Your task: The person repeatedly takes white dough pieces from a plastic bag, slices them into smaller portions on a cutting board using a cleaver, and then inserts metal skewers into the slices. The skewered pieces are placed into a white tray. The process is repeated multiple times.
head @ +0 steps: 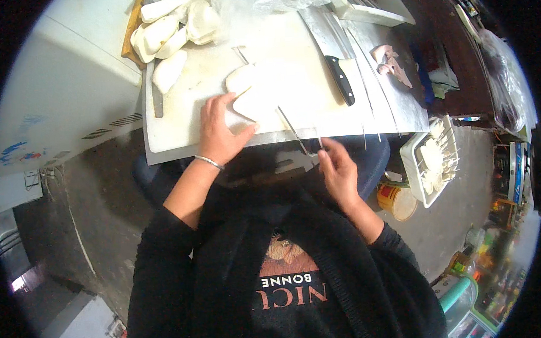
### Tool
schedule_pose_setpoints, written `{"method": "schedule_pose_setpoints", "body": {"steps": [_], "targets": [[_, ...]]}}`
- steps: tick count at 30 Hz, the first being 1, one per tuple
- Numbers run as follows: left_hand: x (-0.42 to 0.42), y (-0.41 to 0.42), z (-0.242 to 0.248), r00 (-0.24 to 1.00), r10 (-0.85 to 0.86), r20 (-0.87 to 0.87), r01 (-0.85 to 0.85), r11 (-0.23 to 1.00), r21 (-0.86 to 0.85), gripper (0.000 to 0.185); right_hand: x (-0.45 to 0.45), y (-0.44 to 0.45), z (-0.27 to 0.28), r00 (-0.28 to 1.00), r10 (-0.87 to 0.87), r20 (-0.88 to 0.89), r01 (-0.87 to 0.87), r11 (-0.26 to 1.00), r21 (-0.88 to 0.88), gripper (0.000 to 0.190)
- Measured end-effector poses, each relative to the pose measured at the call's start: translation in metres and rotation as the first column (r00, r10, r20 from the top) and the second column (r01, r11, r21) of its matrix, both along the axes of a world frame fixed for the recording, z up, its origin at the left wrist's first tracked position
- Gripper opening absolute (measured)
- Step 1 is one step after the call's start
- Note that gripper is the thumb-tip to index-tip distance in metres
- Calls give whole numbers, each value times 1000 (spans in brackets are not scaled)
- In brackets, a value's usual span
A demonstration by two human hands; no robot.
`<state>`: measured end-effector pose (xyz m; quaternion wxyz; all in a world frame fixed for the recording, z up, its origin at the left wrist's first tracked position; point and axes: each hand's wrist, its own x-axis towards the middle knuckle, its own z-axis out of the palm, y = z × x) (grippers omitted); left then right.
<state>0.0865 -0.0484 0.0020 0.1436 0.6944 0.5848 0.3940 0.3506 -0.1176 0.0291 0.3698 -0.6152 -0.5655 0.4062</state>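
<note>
My left hand [217, 126] steadies a pale white food slice [250, 105] on the white cutting board [193, 122], thumb at its near edge and forefinger at its far left corner. Strong glare hides the slice's right side and its exact kind. Another white slice [240, 78] lies just beyond it, with a thin metal piece [240, 51] past that. In my right hand [339, 169], near the board's front edge, is a metal skewer [292, 130] that looks two-pronged. One prong points up-left toward the slice; whether it touches is lost in glare.
A cleaver with a black handle [340, 80] lies right of the board, beside thin metal skewers [365, 89] and pinkish meat scraps [389, 64]. Several white slices [167, 34] are heaped at the back left. A white basket [414, 177] of skewered slices stands at the right, above a yellow bucket [397, 202].
</note>
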Motion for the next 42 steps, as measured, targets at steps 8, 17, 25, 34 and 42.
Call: {"method": "schedule_pose_setpoints", "body": {"steps": [8,17,25,34,42], "targets": [[19,5,-9,995,47,-90,-48,999,-12,69,23,-53,-13,962,17,-271,-114,930,-348,18],[19,6,-11,992,68,-105,-69,998,-9,64,21,-57,-26,984,3,-179,-59,949,-310,17],[16,7,-11,996,52,-78,-53,998,-15,61,11,-52,-26,998,-2,-65,-21,937,-347,17],[17,13,-11,997,72,-2,-72,994,-87,54,-13,-36,-29,988,-52,-148,-4,936,-351,18],[21,11,-10,994,103,24,-100,988,-121,54,-28,-21,-23,989,21,-143,-57,965,-256,19]]}}
